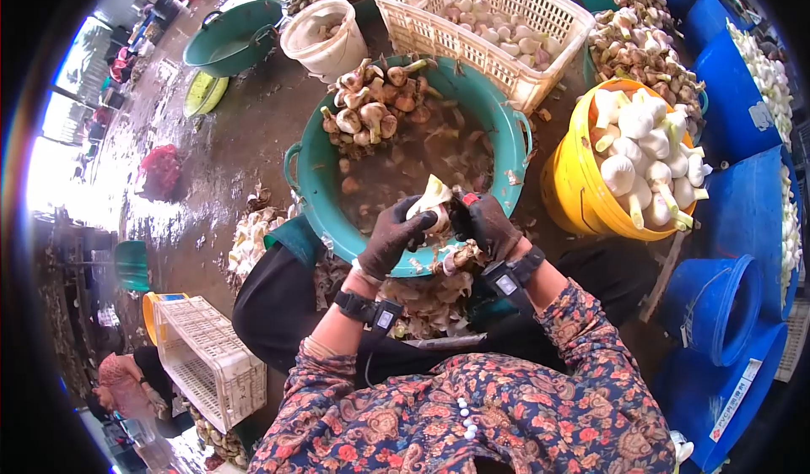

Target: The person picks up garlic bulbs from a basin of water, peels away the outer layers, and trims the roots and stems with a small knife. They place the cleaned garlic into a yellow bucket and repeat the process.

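Note:
My left hand (391,236), in a dark glove, grips a garlic bulb (434,197) with a pale, partly peeled stem end pointing up. Close beside it, my gloved right hand (492,226) is closed around a small tool with a red part (470,198); its blade or tip cannot be made out. Both hands are over the near rim of a green tub (308,170) holding murky water and scraps. Unpeeled garlic bulbs (369,107) are heaped at the tub's far left. Loose garlic skins (434,301) lie below my hands.
At the right stands a yellow bucket (576,187) of cleaned white bulbs, near a blue bucket (717,305) and blue bins (734,94). Beyond the tub are a white crate (405,10) of garlic and a white bucket (312,43). Another crate (211,360) and a person (131,381) are lower left.

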